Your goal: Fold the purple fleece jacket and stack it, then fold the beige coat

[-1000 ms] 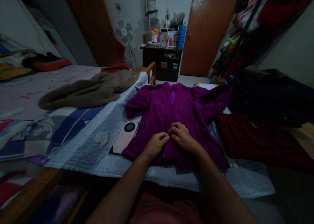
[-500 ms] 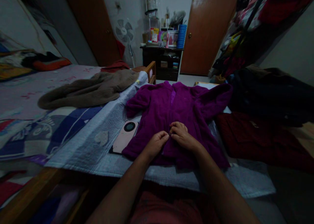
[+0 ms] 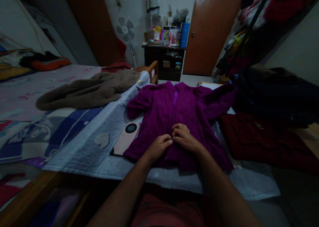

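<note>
A purple jacket (image 3: 160, 111) lies spread on a pale blue quilted cover, its collar away from me and its sleeves out to both sides. My left hand (image 3: 159, 146) pinches the front edge of the jacket near the zipper line. Right beside it, my right hand (image 3: 183, 136) is closed on the same front opening, fingers bent. The fingertips of both hands nearly meet; the small part between them is too dark to make out. Under the jacket's left side, a pinkish flat case (image 3: 127, 138) with a round dark disc sticks out.
A brown fuzzy garment (image 3: 89, 89) lies at the left on the bed. Dark red folded clothing (image 3: 249, 137) and a dark pile of clothes (image 3: 271, 94) are at the right. Farther back stand a fan (image 3: 126, 29) and a dark cabinet (image 3: 163, 62).
Both hands stay at the jacket's front opening, with only a slight shift of the left fingers. The view has moved very little.
</note>
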Action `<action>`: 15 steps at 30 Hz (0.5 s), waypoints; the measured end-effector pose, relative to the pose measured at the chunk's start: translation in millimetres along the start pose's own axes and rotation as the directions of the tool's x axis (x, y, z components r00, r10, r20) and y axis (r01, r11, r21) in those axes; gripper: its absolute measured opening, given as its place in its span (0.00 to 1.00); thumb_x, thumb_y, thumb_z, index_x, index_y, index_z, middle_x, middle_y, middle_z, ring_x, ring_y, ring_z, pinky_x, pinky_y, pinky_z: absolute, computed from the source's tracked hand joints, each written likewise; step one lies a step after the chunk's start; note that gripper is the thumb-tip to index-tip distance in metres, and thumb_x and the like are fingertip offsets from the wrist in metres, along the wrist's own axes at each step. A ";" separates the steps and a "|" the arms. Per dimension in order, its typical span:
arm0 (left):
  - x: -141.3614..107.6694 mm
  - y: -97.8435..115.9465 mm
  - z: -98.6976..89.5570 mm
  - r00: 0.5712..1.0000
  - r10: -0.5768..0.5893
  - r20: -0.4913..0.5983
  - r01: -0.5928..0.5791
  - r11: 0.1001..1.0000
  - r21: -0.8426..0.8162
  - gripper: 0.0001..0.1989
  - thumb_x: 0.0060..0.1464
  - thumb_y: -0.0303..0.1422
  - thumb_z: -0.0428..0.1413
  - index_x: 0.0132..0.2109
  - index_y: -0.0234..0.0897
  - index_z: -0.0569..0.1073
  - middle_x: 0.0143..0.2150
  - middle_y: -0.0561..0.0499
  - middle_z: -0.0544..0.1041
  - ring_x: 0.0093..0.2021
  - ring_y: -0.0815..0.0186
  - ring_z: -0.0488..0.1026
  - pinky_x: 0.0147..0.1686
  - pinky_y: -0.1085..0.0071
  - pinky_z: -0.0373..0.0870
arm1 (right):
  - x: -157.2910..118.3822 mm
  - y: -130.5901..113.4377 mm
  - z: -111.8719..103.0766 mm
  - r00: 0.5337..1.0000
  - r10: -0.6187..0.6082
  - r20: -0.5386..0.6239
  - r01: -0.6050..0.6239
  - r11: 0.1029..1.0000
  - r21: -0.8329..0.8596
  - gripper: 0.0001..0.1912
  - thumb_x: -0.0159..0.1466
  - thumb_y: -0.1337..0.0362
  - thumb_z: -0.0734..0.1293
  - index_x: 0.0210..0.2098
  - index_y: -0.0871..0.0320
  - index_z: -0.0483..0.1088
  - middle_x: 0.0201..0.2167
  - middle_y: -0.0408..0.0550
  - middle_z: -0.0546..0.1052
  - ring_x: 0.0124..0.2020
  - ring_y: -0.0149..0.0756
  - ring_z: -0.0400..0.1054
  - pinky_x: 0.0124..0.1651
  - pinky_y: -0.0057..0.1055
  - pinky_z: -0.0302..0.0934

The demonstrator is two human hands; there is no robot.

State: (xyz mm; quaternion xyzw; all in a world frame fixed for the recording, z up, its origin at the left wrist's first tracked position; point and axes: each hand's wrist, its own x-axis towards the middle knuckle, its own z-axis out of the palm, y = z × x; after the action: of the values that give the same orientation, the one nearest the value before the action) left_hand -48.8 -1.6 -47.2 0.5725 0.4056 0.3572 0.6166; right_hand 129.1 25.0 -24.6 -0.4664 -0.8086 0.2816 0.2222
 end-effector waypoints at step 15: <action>-3.5 8.9 2.8 0.995 -0.097 0.015 0.097 0.992 -0.083 0.10 0.46 0.36 0.58 0.32 0.35 0.67 0.24 0.59 0.61 0.22 0.75 0.56 0.22 0.78 0.53 | -7.5 2.2 -4.9 0.983 -0.050 -0.176 0.075 0.988 0.135 0.02 0.60 0.65 0.67 0.31 0.54 0.72 0.48 0.48 0.70 0.54 0.41 0.60 0.58 0.43 0.50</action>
State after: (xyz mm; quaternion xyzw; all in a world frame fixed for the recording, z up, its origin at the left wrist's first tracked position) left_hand -47.5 -5.1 -38.0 0.5277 0.4142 0.3403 0.6589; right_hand 137.0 20.6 -23.1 -0.4464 -0.7786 0.2895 0.3326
